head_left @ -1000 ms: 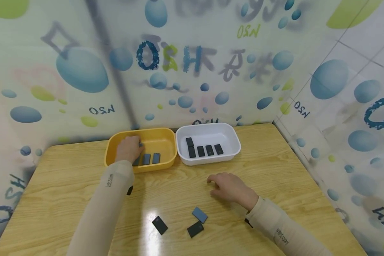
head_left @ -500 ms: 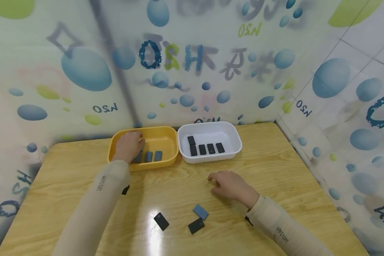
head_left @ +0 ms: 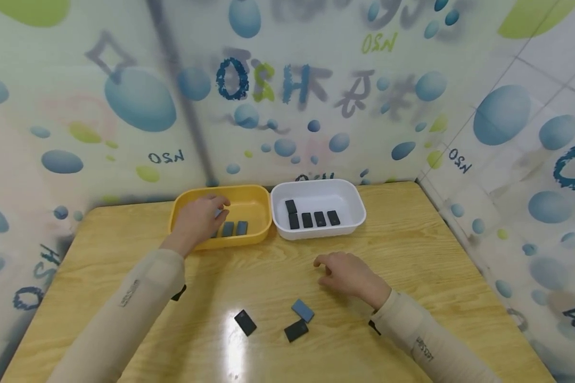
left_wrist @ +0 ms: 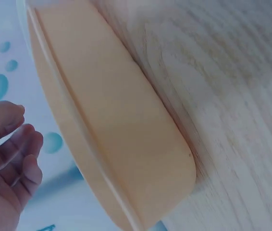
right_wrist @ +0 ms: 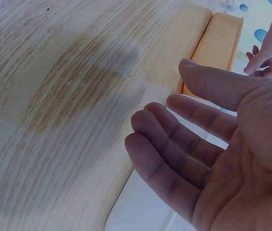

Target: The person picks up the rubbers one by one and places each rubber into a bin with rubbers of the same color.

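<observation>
My left hand [head_left: 198, 219] hovers over the yellow tray [head_left: 263, 234], its fingers loosely bent with nothing between them, as the left wrist view of the hand [left_wrist: 13, 163] also shows. Several small blue-grey blocks [head_left: 241, 227] lie in that tray, some partly hidden by the hand. My right hand [head_left: 350, 276] hangs low over the table, in front of the white tray [head_left: 323, 232]; in the right wrist view its relaxed fingers [right_wrist: 160, 163] hold nothing. Nearest to it on the table is a blue block [head_left: 303, 310], by a black block [head_left: 296, 330].
Another black block [head_left: 245, 323] lies further left on the wooden table [head_left: 388, 340]. Inside the white tray are several black blocks [head_left: 320, 218], most in a row along the front. Both trays stand side by side near the patterned wall [head_left: 287, 117] at the back.
My left hand has lifted and drawn slightly right from the left part of the yellow tray, its fingers spreading away from the blocks. The right hand stays nearly still; the view has shifted slightly.
</observation>
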Demonstrator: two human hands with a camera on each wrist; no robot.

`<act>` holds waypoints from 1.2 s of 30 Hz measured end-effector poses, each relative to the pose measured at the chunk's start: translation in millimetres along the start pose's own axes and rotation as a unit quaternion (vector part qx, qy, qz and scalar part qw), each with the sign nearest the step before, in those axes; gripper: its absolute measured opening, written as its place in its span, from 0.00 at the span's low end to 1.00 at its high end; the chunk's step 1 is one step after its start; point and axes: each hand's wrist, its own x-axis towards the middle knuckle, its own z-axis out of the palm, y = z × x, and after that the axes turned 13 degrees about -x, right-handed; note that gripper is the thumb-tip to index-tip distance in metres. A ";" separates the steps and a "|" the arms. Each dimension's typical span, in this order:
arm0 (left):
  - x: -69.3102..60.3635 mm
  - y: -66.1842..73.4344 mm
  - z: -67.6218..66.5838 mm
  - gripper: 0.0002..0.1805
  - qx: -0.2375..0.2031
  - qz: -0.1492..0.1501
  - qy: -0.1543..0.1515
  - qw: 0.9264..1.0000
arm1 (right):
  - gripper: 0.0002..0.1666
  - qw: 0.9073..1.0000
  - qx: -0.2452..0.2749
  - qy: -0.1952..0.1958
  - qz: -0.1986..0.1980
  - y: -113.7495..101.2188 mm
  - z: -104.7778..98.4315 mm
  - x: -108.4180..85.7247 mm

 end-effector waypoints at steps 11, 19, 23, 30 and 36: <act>-29.8 30.1 6.1 0.08 0.002 0.103 0.022 0.994 | 0.19 1.000 0.000 0.008 0.010 1.5 1.2 -1.5; -48.3 40.5 15.3 0.08 -0.004 0.110 -0.014 0.994 | 0.19 1.000 0.003 0.005 -0.003 -2.1 3.2 -2.0; -60.1 40.4 21.3 0.07 -0.004 0.103 -0.015 0.995 | 0.19 1.000 0.004 0.009 -0.021 -8.6 3.3 -2.3; -75.3 35.6 27.5 0.08 -0.010 0.101 -0.001 0.995 | 0.19 0.999 -0.012 0.012 -0.051 -22.6 5.4 2.4; -84.2 30.1 31.6 0.09 -0.024 0.096 0.014 0.995 | 0.19 0.996 -0.025 0.012 -0.080 -36.4 7.5 6.7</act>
